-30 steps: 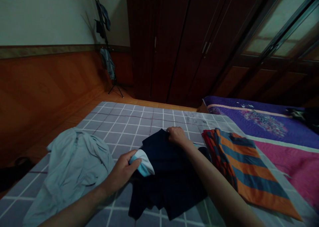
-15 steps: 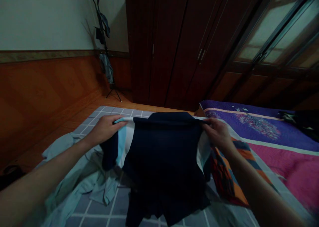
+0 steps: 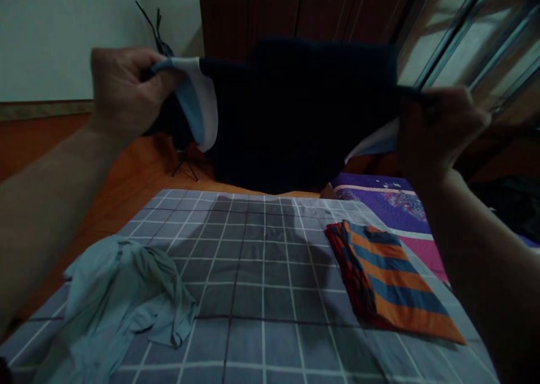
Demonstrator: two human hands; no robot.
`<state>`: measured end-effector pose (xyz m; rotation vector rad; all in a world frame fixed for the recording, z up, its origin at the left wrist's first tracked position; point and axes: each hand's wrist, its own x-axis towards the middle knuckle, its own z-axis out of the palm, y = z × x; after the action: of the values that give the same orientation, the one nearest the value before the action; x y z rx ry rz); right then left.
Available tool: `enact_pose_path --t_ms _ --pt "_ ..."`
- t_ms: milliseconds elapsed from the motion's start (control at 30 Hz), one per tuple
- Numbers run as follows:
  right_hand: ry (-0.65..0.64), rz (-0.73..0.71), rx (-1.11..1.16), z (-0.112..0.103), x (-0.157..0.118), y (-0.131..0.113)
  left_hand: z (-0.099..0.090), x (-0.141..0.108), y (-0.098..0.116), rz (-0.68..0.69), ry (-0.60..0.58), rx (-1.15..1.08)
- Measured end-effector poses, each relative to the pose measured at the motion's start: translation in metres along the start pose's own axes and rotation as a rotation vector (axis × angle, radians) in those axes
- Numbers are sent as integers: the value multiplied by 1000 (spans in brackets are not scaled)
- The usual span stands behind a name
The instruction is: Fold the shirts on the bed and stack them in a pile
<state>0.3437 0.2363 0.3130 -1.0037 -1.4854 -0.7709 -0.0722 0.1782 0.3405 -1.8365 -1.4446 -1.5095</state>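
A dark navy shirt [image 3: 287, 114] with white and light blue sleeve panels hangs stretched in the air between my hands. My left hand [image 3: 126, 89] is closed on its left sleeve, thumb and fingers pinching the light blue edge. On the other side, my right hand [image 3: 439, 128] grips the right sleeve, its fingers dark and slightly blurred. Below the shirt spreads a grey checked bed sheet [image 3: 270, 299]. A crumpled pale green garment [image 3: 126, 294] lies on the sheet at left. Folded clothes with orange and blue-grey stripes [image 3: 396, 277] rest at right.
Beyond the sheet at right is a purple and pink bedspread [image 3: 379, 195]. A coat stand [image 3: 183, 165] stands on the wooden floor at back left. Dark wardrobe doors [image 3: 274, 7] fill the back, with windows [image 3: 459, 41] at right.
Both hands have raised the navy shirt from just above the bed to well over it. Its lower part has swung up off the sheet, uncovering the checks and the striped clothes.
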Motion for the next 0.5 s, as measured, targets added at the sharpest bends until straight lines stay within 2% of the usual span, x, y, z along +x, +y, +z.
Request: enact_pose_path --t_ms 67,100,133,200,233,300,367,400,500 --pt "-47 -59 -28 -12 -49 2 -9 -44 -6 25 -151 -19" --pt "-79 -144 -31 -18 -79 3 -10 -71 -12 40 -248 -58" --pt "-223 -223 -11 -25 -111 3 -10 -101 -19 34 -355 -98" --pt "-391 -331 129 -39 -174 2 -8 -164 -34 -16 -642 -174" --pt "-566 -344 178 -46 -203 0 -5 -195 -41 -69 -759 -181" --pt "-729 -355 239 -59 -251 -3 -2 -250 -53 -129 -944 -208" --pt "-788 -398 306 -71 -281 -7 -1 -289 -59 -145 -1041 -242" --pt "-802 -418 330 -76 -290 -9 -2 -301 -59 -148 -1066 -254" --pt "-824 -431 352 -90 -297 -14 -13 -313 -54 -142 -1110 -257"
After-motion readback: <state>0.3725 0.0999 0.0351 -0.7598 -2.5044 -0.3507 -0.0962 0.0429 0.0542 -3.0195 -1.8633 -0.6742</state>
